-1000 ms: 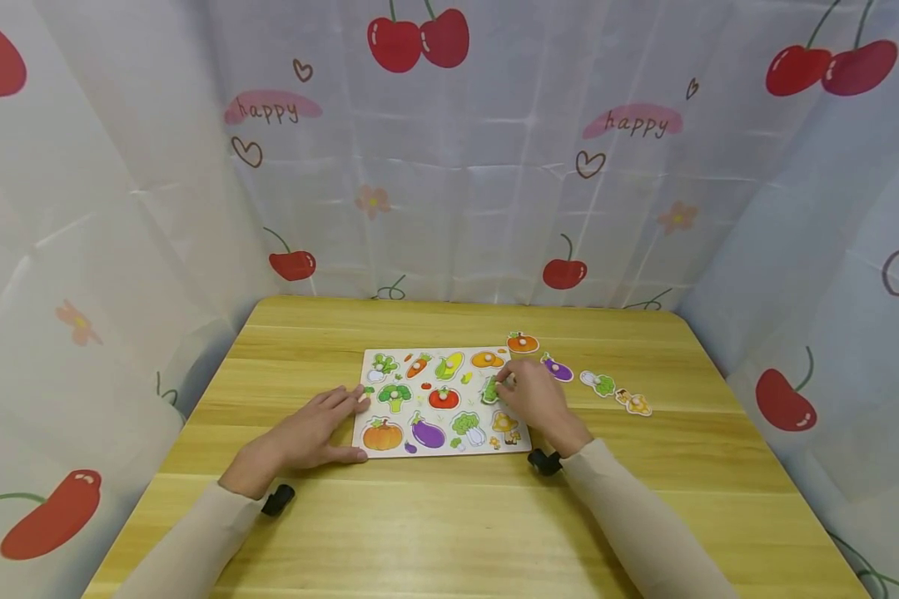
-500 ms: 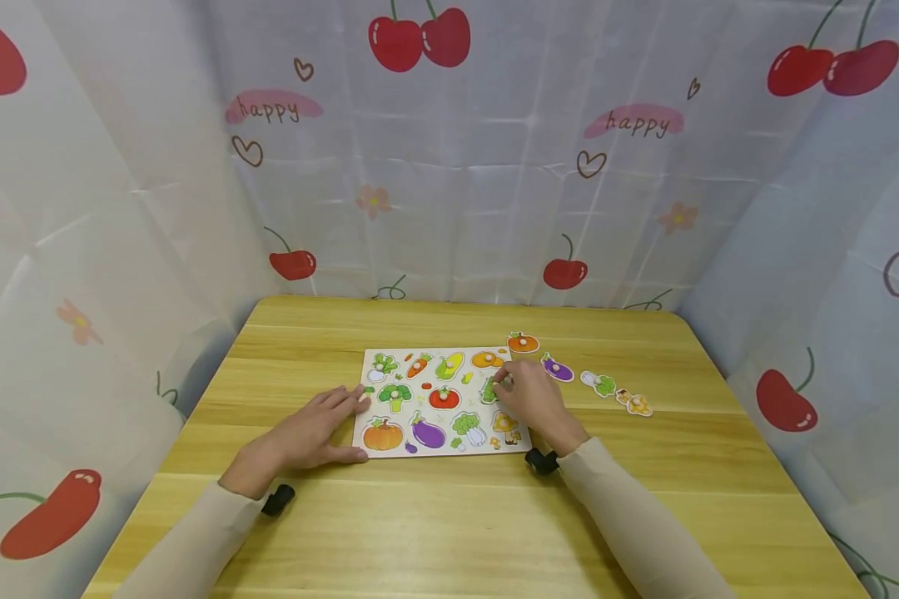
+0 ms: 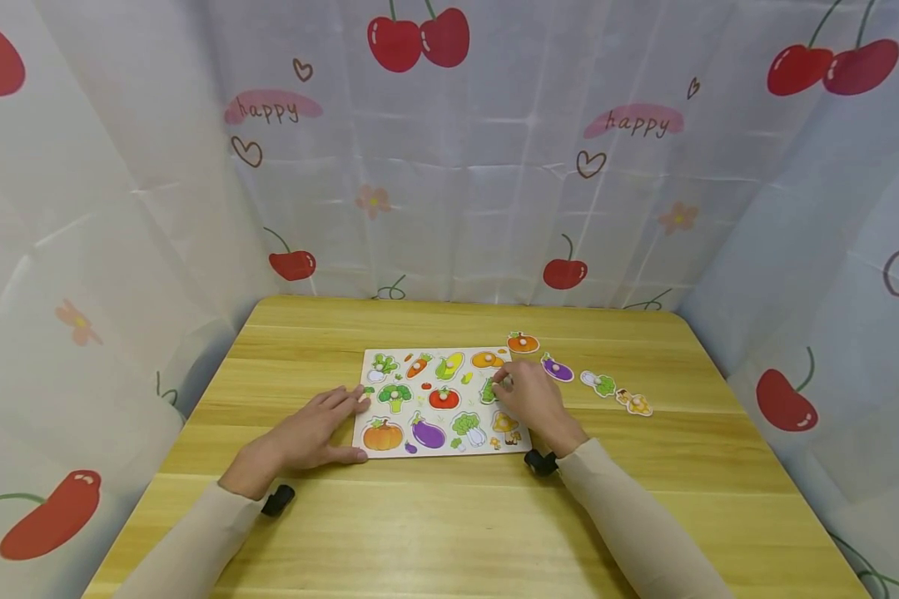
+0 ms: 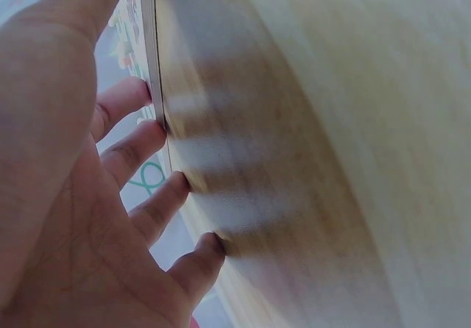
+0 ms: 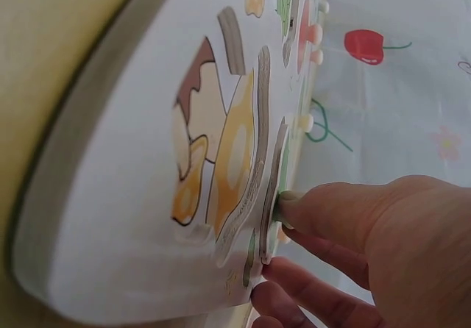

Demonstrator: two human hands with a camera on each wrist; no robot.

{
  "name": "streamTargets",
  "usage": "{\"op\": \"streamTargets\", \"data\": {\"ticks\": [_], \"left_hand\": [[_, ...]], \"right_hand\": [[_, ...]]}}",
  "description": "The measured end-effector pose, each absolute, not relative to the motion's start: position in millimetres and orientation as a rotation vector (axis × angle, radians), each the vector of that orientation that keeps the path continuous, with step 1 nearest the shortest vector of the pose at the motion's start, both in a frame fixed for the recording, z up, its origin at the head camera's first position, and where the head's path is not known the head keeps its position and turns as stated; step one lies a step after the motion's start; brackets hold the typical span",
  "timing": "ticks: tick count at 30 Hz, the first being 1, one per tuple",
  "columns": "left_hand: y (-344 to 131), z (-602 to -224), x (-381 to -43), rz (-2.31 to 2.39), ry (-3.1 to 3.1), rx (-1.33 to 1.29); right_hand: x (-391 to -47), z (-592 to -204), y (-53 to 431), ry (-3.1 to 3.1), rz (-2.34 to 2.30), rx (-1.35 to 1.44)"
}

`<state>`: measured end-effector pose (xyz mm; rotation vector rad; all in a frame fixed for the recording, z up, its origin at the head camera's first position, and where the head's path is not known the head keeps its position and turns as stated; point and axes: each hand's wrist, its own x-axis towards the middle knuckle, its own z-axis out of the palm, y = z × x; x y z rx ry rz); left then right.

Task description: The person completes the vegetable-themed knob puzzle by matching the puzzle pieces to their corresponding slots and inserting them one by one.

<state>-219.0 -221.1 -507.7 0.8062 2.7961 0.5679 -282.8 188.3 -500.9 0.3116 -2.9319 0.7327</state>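
A wooden vegetable puzzle board (image 3: 412,409) lies flat on the table. My left hand (image 3: 316,431) rests at its left edge, fingers spread and thumb at the near left corner; several fingertips (image 4: 213,246) touch the tabletop in the left wrist view. My right hand (image 3: 538,401) is over the board's right side, pinching the knob of a green vegetable piece (image 3: 487,389) at its slot. The right wrist view shows that green piece (image 5: 284,168) side-on under the thumb, with the recessed mushroom slot (image 5: 234,151) in front. Fingers partly hide the piece, so its exact kind is unclear.
Loose knobbed pieces lie right of the board: a pumpkin (image 3: 523,343) at its upper right corner, an eggplant (image 3: 557,368), a bok choy (image 3: 598,383) and a mushroom (image 3: 634,403). Knobbed tomato (image 3: 444,398) and broccoli (image 3: 394,397) pieces sit in the board. A cherry-print curtain (image 3: 449,208) stands behind.
My right hand has shifted very slightly left with the green piece still pinched. The left hand, the board and the loose pieces have stayed in place.
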Motion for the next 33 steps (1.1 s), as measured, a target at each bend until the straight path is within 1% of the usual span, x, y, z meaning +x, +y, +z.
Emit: {"op": "streamTargets", "data": {"ticks": [33], "left_hand": [[-221.6,-509.8,-219.7,0.565,2.799,0.797]], "right_hand": [[-280.9,-505.0,188.7,-2.918,0.719,0.344]]}}
